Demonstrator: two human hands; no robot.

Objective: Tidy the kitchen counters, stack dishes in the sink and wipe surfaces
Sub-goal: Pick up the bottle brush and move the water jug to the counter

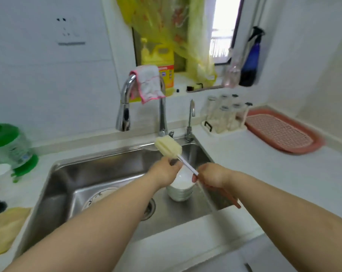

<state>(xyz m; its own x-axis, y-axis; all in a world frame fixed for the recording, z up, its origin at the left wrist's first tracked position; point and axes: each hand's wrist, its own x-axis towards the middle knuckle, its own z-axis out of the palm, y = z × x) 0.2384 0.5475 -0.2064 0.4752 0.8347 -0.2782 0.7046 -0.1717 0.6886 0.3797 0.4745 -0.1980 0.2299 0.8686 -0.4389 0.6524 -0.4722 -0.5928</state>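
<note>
Two bare hands are held above the steel sink [54, 185], a sponge brush [168, 147] shared between them. The brush's thin white handle is pinched low down by the right hand [211, 176], while the left hand [164, 171] is closed round it just under the pale yellow foam head, which is tilted up and away toward the back rim of the sink. A pair of reddish chopsticks [228, 196] is also gripped in the right hand, their ends slanting down over the sink's right rim. Directly beneath both hands, a stack of white bowls [181, 190] is seen in the right part of the basin; a patterned plate [99, 195] lies flat on the basin floor to the left, beside the drain. Behind the brush, a chrome tap [127, 107] with a pink-edged cloth [149, 83] draped over it is set at the back rim. On the desk [264, 169] to the right, bare white surface is visible between the sink and an orange tray [280, 132] in the far right corner, with a rack of glass bottles [225, 116] just beside the tray. A green-capped bottle [11, 148] is placed at the left edge.
</note>
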